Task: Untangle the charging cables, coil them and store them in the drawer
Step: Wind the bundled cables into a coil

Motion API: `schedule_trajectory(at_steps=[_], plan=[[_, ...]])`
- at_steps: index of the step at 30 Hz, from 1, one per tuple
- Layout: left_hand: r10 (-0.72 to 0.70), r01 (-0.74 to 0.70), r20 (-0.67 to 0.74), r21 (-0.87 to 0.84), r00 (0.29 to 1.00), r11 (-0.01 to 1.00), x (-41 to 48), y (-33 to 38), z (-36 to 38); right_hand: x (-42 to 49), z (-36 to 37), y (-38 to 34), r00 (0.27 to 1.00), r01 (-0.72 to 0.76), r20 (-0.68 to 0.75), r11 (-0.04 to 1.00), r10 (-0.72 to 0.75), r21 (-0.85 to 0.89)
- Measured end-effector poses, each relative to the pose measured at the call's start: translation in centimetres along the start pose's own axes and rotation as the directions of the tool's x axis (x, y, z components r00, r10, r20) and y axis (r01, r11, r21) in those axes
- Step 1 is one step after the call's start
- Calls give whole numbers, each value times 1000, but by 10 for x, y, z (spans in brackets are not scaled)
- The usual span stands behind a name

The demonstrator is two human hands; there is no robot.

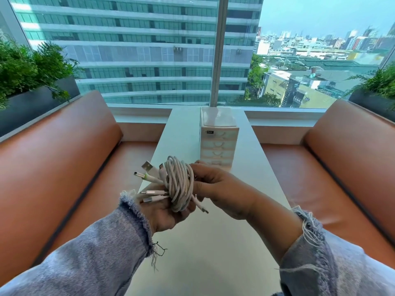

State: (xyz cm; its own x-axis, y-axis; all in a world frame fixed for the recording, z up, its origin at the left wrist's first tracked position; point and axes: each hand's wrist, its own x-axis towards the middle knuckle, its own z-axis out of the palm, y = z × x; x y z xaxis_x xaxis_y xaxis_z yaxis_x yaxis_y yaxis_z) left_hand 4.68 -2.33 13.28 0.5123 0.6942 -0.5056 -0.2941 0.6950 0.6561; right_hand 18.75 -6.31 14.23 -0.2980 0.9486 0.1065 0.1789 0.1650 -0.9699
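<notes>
1. Left hand (pixel 164 212): palm up under the cable bundle (pixel 179 184), fingers curled round its lower end. Gripping.
2. Right hand (pixel 220 189): clamps the bundle's right side, thumb across the strands. The fingertips are hidden behind the loops, but it reads as a grip.
3. Bundle: white cables in one mixed hank, held in the air above the table (pixel 213 242), touching nothing else. Its long axis runs away from the person, roughly along the table.
4. Plugs (pixel 147 166) fan out to the left of the hank. One loose end (pixel 202 207) hangs off the lower right.
5. My read: the cables are looped together, not separated, so untangling isn't done.
6. Drawer unit (pixel 219 144): stands on the table straight beyond the hands, slightly right. All drawers look shut.
7. Key relation: the right hand is nearer the drawers. It would have to let go to pull one open, leaving the left to carry the hank.
8. Orange benches (pixel 64 157) flank the table.
</notes>
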Motion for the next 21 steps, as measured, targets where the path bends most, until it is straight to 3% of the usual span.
schedule_trajectory(at_steps=[10, 16, 21], plan=[[-20, 23, 160, -18, 987, 1000, -8, 2, 6, 0, 6, 5, 973, 102, -199, 992, -115, -74], [48, -44, 42, -83, 998, 996, -3, -4, 7, 3, 13, 7, 908, 138, -341, 944, -242, -301], [125, -127, -27, -79, 992, 989, -2, -7, 9, 0, 13, 1, 930, 85, -316, 947, -186, -309]])
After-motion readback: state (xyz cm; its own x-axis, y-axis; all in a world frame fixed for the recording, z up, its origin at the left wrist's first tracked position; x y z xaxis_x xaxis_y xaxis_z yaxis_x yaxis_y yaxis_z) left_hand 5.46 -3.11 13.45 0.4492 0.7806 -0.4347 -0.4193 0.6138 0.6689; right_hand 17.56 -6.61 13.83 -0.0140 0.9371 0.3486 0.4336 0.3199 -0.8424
